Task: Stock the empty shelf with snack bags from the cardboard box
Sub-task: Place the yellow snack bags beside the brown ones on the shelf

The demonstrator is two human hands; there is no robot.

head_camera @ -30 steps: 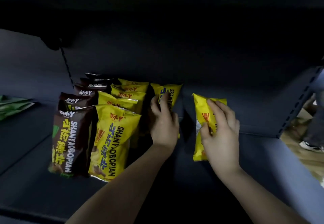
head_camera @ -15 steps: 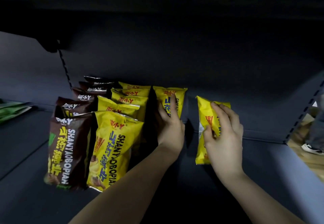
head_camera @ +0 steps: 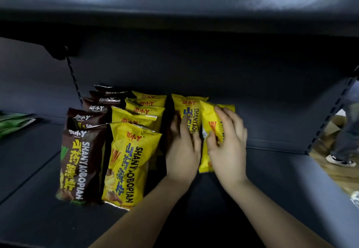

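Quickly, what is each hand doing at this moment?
Left hand: open, flat fingers resting against the standing yellow bag.
Right hand: gripping the other yellow bag.

Dim, shadowy scene with overhead glare, blurred fingers (head_camera: 229, 119) and warped wide-angle edges.

My right hand (head_camera: 227, 143) grips a yellow snack bag (head_camera: 210, 119) on the shelf (head_camera: 272, 170); my left hand (head_camera: 183, 150) touches the upright bag (head_camera: 187, 106) beside it.
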